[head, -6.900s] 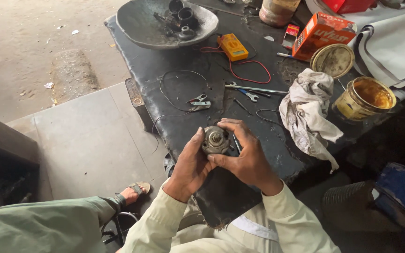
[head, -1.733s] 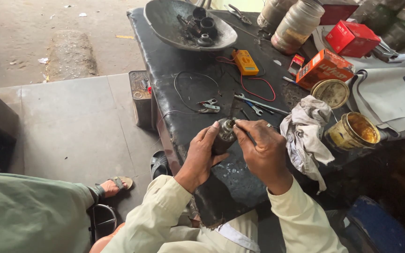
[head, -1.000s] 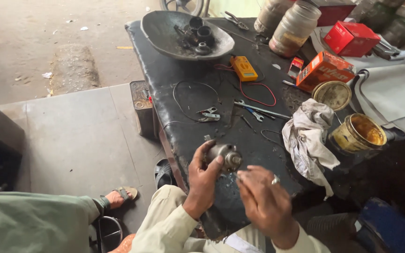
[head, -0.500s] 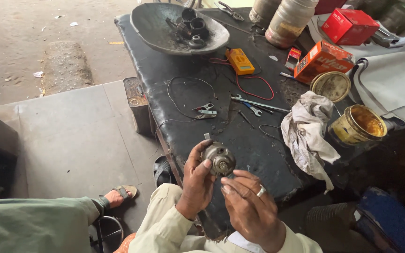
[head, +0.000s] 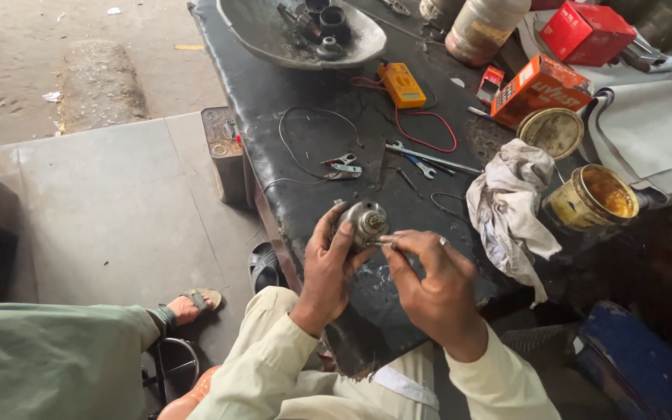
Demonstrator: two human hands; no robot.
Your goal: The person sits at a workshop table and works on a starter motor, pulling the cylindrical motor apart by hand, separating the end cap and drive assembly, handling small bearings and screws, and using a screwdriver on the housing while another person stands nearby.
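A person sits at a dark, grimy surface (head: 297, 194), seen from above. The left hand (head: 328, 260) grasps a small round metal motor part (head: 363, 222), fingers (head: 341, 237) wrapped around its body so the open end faces up toward the eyes. The right hand (head: 429, 284) pinches something thin and metallic, too small to identify, at the part's edge, fingertips clenched together for fine control. Just beyond the fingers lie loose wires (head: 309, 132), pliers (head: 342, 165) and a spanner (head: 429, 158). Farther off are a yellow multimeter (head: 400, 84) and a metal bowl (head: 274, 35) of spare pieces. To the right of the fingers, within reach, sit a dirty rag (head: 511, 206) and an open yellow tin (head: 591, 198).
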